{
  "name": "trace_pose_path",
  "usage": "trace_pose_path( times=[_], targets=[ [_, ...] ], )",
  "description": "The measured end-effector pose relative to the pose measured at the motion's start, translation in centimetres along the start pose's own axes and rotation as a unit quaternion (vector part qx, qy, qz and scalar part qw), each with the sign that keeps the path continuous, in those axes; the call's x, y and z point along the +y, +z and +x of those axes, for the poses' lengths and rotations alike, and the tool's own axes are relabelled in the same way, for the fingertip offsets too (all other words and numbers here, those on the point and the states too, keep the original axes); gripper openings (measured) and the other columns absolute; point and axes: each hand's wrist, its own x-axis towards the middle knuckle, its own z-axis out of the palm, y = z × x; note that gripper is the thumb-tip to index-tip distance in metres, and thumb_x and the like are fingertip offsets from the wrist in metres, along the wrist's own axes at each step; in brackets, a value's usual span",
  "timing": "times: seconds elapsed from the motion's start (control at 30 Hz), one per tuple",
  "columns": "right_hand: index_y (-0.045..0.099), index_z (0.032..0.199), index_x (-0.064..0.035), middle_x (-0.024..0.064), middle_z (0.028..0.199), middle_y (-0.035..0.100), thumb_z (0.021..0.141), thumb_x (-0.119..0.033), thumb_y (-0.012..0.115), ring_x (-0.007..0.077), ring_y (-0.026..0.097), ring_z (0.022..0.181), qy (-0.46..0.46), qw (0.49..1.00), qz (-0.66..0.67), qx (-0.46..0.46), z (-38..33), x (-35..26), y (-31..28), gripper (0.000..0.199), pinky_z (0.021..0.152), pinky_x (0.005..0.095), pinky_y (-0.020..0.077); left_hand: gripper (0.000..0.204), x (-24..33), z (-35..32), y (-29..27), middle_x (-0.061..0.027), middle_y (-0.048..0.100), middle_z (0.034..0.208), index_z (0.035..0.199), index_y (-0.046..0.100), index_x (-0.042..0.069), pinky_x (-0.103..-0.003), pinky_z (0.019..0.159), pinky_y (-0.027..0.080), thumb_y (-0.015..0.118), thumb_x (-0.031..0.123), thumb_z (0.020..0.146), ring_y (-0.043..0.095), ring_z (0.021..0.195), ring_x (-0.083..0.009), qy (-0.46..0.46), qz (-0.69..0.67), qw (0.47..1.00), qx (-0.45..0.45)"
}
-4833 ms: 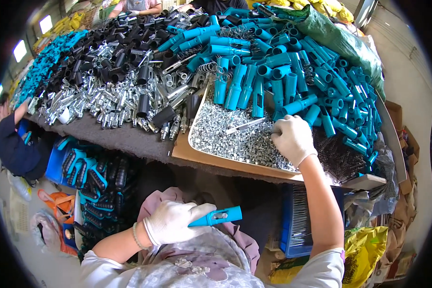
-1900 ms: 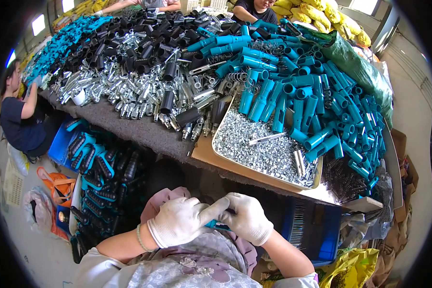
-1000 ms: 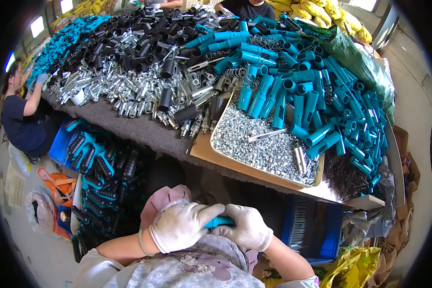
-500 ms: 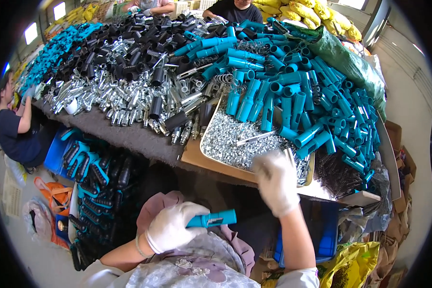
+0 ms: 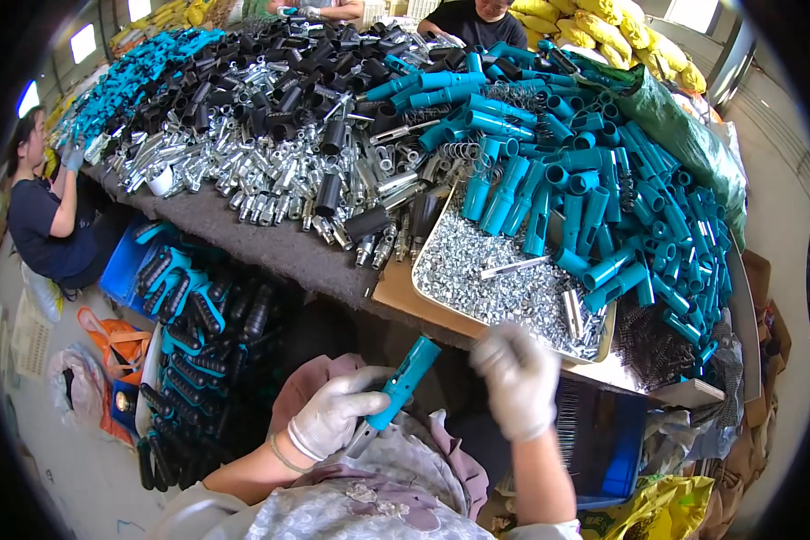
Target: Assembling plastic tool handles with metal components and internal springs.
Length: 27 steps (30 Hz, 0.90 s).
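Note:
My gloved left hand point(image 5: 340, 416) is wrapped round a teal slotted tube point(image 5: 403, 382), tilted with its upper end pointing away and right. A grey metal-looking piece point(image 5: 364, 440) shows at the tube's lower end, below my fingers. To the right of the tube, my gloved right hand point(image 5: 518, 382) hovers just in front of the tray's near edge. Its fingers are curled together and slightly blurred; what they hold, if anything, is hidden. Beyond it lies a shallow tray point(image 5: 441, 297) of small silvery parts point(image 5: 486, 292), with a thin metal bar point(image 5: 515, 267) on top.
Teal tubes point(image 5: 594, 207) pile up behind the tray, beside dark springs point(image 5: 643, 346). Metal fittings point(image 5: 270, 180) and black sleeves point(image 5: 333, 135) cover the table leftward. Black-and-teal handles point(image 5: 189, 360) fill the lower left. A person point(image 5: 49, 207) works at left; others sit across the table.
The teal tube has swung from nearly level to steeply tilted, and the grey piece now shows at its lower end. My right hand has drawn back from the tray toward me. The view has shifted left.

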Motion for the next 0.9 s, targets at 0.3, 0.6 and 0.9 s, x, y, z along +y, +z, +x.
trace_pose_path(
  times=[0.3,0.6,0.9],
  targets=[
    [0.066,0.086,-0.0046,0.0089,0.076,0.059,0.074,0.005,0.071,0.0237,0.058,0.068,-0.158,0.985,0.062,0.029,-4.7,1.2,8.3,0.017,0.061,0.0343,0.0474,0.043,-0.5,-0.4,0.3,-0.0051,0.061,0.109,0.133,0.053,-0.005,-0.025,0.084,0.048,0.058,0.011,0.094,0.058,0.095,-0.0115,0.102,0.032,0.994,0.035],
    [0.053,0.093,-0.0021,0.0046,0.090,0.060,0.080,0.003,0.071,0.0100,0.057,0.079,0.218,0.900,0.376,-0.024,-5.1,0.5,9.4,0.022,0.072,0.0279,0.0505,0.044,0.9,-1.5,-0.8,-0.0016,0.056,0.102,0.133,0.054,-0.004,-0.025,0.083,0.047,0.062,0.010,0.092,0.056,0.091,-0.0109,0.095,0.069,0.992,0.046],
    [0.061,0.114,-0.0013,0.0074,0.094,0.068,0.080,-0.021,0.078,0.0164,0.064,0.086,0.088,0.911,0.215,-0.341,1.9,-2.1,9.5,0.043,0.082,0.0325,0.0527,0.043,2.1,-2.7,-3.0,-0.0091,0.064,0.095,0.124,0.058,-0.007,-0.029,0.075,0.048,0.065,0.018,0.090,0.060,0.082,-0.0155,0.157,0.069,0.984,0.056]
  ],
)
